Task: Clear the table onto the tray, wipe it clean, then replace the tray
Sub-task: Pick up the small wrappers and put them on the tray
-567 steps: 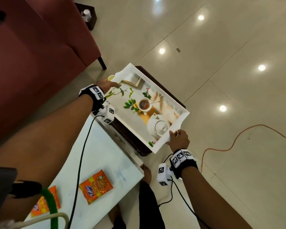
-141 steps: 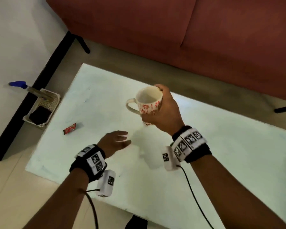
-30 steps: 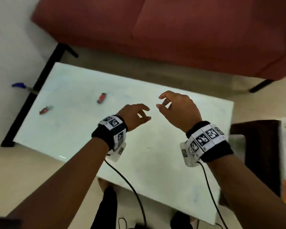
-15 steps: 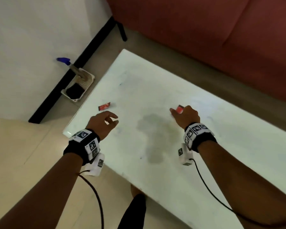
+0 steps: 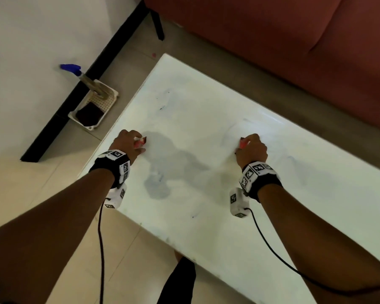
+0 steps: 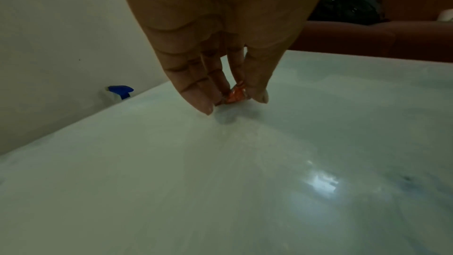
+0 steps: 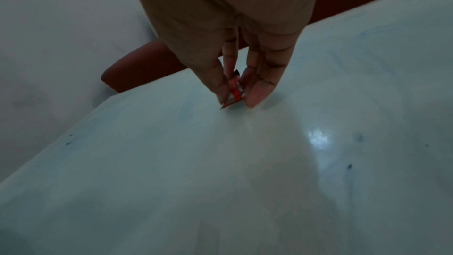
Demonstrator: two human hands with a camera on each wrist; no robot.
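On the white table [image 5: 206, 119] my left hand [image 5: 131, 143] pinches a small red wrapper [image 5: 139, 142] near the left edge. The left wrist view shows this crumpled wrapper [image 6: 234, 95] between thumb and fingers, touching the tabletop. My right hand [image 5: 250, 148] pinches a second red wrapper [image 5: 242, 143] near the table's middle. In the right wrist view that wrapper [image 7: 235, 92] stands on edge between thumb and fingertips. The tray is out of view.
A red sofa [image 5: 294, 40] runs along the table's far side. Left of the table, a white basket [image 5: 92, 108] on the floor holds a dark cloth and a blue-headed spray bottle [image 5: 71, 68]. Blue smudges and a grey patch [image 5: 162, 172] mark the tabletop.
My left hand has reached forward and taken hold of the left wrapper, which lay free half a second ago. The right hand keeps its hold on the other wrapper.
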